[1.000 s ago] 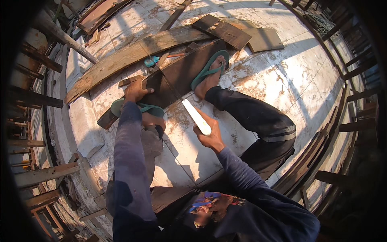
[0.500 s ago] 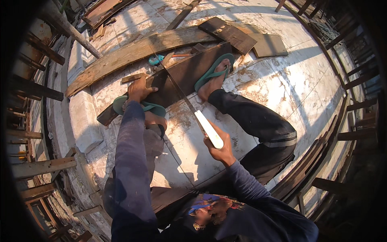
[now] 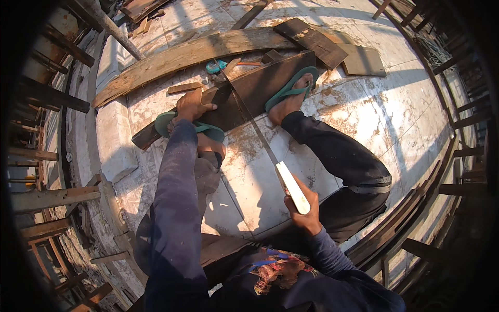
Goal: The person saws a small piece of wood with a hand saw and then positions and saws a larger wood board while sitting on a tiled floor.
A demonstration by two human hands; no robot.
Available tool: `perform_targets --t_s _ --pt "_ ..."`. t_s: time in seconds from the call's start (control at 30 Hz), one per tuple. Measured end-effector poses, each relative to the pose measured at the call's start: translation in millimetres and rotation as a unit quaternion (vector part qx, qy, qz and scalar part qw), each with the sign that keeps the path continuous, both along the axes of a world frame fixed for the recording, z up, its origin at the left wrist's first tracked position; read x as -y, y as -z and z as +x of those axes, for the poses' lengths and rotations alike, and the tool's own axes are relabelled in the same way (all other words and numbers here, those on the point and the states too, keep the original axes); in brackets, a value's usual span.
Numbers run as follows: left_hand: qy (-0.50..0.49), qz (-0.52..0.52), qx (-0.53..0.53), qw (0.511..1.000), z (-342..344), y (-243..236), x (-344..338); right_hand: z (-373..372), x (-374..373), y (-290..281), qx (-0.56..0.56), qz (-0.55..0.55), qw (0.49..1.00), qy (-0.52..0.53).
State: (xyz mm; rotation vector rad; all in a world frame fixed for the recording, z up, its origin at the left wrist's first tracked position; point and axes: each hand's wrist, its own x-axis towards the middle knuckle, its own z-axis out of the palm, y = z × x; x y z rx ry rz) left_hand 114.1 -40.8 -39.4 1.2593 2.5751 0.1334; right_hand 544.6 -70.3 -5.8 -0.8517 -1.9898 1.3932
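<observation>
A dark wooden board [image 3: 260, 83] lies slantwise on the floor in front of me, pinned by my two feet in green flip-flops [image 3: 291, 89]. My left hand [image 3: 192, 106] grips the board near its left part, thumb stretched over the top face and fingers round the far edge, partly hidden. In my right hand [image 3: 307, 209] is the white handle of a handsaw [image 3: 293, 188]. Its long thin blade crosses the board just right of my left hand, the tip pointing away from me. The blade rests at the board's near edge.
Beyond the board lie a turquoise tape measure [image 3: 214, 66], a small wood offcut [image 3: 185, 88] and a long weathered plank [image 3: 182, 58]. Two short boards [image 3: 312, 44] [image 3: 364, 60] overlap at the far right. A pale block [image 3: 115, 140] stands left; long timbers [image 3: 400, 221] line the right side.
The handsaw has been drawn back toward me, its handle now lower and nearer my body. My left hand keeps its grip on the board. The whole view has shifted slightly.
</observation>
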Motion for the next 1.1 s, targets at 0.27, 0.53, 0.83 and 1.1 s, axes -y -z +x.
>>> perform_targets --t_s 0.27,0.53,0.83,1.1 --pt "0.058 0.037 -0.025 0.997 51.3 9.9 -9.7 -84.5 -60.0 17.8 0.091 0.02 0.995 0.042" --pt "0.13 0.024 -0.009 0.991 15.4 -17.5 24.8 -17.7 -48.0 -0.6 0.032 -0.1 0.994 0.038" --pt "-0.026 0.382 0.169 0.909 -74.4 -102.6 88.3 46.0 -50.7 -1.8 -0.107 -0.075 0.984 0.121" --pt "-0.074 0.421 0.058 0.902 -81.5 -223.1 200.2 49.3 -46.8 19.9 -0.101 -0.066 0.981 0.151"
